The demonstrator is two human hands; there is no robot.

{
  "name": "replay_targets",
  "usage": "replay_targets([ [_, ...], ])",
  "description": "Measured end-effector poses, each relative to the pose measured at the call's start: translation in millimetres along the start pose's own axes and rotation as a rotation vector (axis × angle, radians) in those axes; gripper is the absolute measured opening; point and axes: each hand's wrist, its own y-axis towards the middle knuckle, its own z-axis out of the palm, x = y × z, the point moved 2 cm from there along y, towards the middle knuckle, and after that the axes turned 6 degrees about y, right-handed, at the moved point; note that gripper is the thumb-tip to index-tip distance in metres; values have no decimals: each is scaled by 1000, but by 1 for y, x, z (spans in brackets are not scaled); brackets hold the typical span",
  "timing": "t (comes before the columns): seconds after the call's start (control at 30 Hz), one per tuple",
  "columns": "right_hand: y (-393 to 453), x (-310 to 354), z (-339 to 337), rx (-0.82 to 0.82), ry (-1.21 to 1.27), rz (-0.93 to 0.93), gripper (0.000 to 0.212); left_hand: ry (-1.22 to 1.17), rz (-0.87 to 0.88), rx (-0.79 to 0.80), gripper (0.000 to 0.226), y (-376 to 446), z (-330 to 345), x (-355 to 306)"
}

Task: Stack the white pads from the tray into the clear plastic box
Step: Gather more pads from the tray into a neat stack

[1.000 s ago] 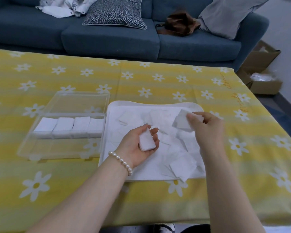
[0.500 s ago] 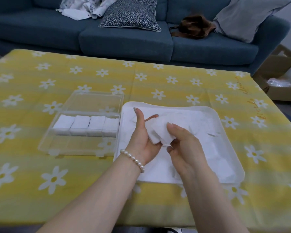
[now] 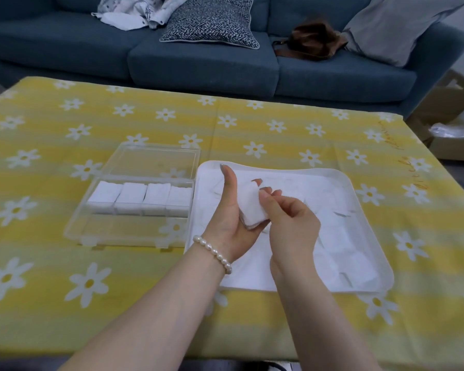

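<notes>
A small stack of white pads (image 3: 251,207) lies in the palm of my left hand (image 3: 229,218), fingers curled behind it and thumb raised straight up. My right hand (image 3: 289,220) pinches the stack's right edge with its fingertips. Both hands hover over the left part of the white tray (image 3: 359,188), where several loose white pads (image 3: 340,253) lie scattered. To the left stands the clear plastic box (image 3: 134,234) with its lid open behind it; several stacks of pads (image 3: 142,195) fill a row across its middle.
The table wears a yellow cloth with white daisies (image 3: 91,285). Behind it runs a blue sofa (image 3: 198,65) with cushions, clothes and a brown bag. Cardboard boxes (image 3: 450,121) sit on the floor at the right.
My right hand carried a pad from over the tray's right part to my left hand and now holds it against the stack there. The camera view shifted left and closer.
</notes>
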Motion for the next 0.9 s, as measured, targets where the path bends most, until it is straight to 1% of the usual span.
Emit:
replay_targets([
  [0.07,3,12,-7,-47,-173,-228,11,-7,-21,-10,83,-1,-2,-2],
  [0.1,5,22,-11,-24,-231,-363,9,-10,-40,-13,83,-1,-2,-3],
  [0.13,7,32,-15,54,-299,-473,13,-7,-68,-9,83,-2,-3,-4],
  [0.17,9,41,-18,188,-399,-539,25,8,-103,4,83,-2,-3,-4],
  [0.23,11,49,-23,486,-650,-558,56,76,-175,27,83,-4,-2,-3],
  [0.27,12,48,-25,593,-764,-544,72,111,-208,33,83,-4,-2,-2],
  [0.3,11,46,-27,659,-861,-535,84,135,-239,46,85,-4,-2,-1],
  [0.33,11,42,-27,694,-947,-537,92,152,-269,72,87,-5,0,1],
  [0.4,10,34,-25,707,-1099,-567,99,198,-330,140,93,-7,2,3],
  [0.47,11,30,-23,690,-1198,-612,93,251,-356,191,95,-8,3,4],
  [0.53,12,29,-23,677,-1214,-642,76,279,-360,214,94,-9,2,4],
  [0.57,13,29,-23,679,-1203,-636,68,280,-366,228,93,-9,2,4],
  [0.7,15,26,-23,710,-1191,-549,50,236,-370,316,84,-11,3,4],
  [0.77,16,24,-23,700,-1219,-545,48,249,-350,342,78,-11,1,4],
  [0.87,16,20,-24,684,-1216,-547,62,290,-326,338,70,-10,0,4],
  [0.9,15,20,-23,686,-1205,-557,63,310,-325,334,70,-10,0,4],
])
